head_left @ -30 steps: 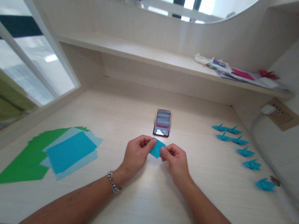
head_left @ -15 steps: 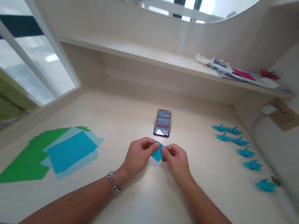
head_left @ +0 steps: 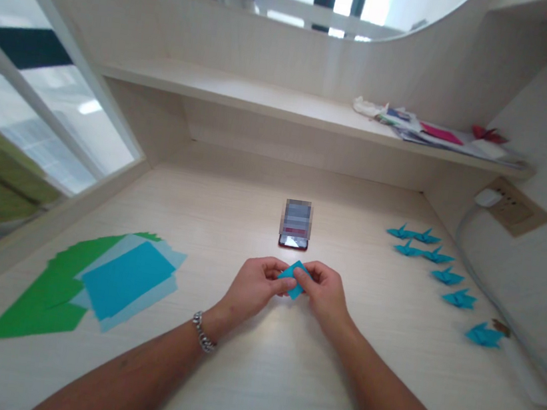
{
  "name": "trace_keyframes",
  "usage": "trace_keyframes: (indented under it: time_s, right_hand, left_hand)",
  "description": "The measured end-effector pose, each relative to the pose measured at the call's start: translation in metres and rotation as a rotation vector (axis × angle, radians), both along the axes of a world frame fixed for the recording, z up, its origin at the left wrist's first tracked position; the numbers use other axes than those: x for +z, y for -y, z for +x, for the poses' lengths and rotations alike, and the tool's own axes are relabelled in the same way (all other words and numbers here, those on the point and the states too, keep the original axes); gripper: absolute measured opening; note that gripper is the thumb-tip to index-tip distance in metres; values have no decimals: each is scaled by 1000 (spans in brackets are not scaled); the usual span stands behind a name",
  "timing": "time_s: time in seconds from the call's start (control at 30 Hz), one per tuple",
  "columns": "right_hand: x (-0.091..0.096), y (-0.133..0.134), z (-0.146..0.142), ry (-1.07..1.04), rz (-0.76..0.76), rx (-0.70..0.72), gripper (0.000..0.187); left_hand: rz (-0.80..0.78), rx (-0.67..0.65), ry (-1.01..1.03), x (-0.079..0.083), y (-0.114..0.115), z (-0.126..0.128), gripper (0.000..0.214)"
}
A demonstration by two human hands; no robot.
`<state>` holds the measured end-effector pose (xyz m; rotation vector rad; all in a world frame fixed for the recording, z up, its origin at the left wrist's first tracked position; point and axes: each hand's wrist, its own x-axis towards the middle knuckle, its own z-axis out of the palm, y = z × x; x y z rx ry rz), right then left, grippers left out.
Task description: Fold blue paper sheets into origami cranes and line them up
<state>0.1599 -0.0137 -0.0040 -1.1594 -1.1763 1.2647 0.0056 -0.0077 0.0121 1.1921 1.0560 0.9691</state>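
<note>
Blue paper (head_left: 296,292) sits just below the middle of the frame, pinched by the left hand (head_left: 259,281) and the right hand (head_left: 327,287), and a crisp crease probably wants edges matched before the thumbs press firmly.

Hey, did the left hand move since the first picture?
Yes: judged against the phone, the left hand has shifted a little to the right, closer to the right hand.

The folded paper (head_left: 291,272) and the paper birds (head_left: 460,299) are bright blue, the loose sheets (head_left: 127,280) blue and pale blue, the larger paper (head_left: 33,304) plain green, the bracelet (head_left: 203,333) silver, the desk (head_left: 249,390) cream, faintly grained.
</note>
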Motion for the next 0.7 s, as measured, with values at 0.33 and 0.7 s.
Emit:
trace_keyframes:
  time_s: [0.33, 0.7]
  right_hand:
    - [-3, -1, -2, 105, 61, -139, 24]
    - [-6, 0, -2, 118, 50, -161, 25]
  left_hand:
    - [-54, -73, 4, 0, 3, 3, 19]
    - [-28, 89, 93, -4, -3, -1, 25]
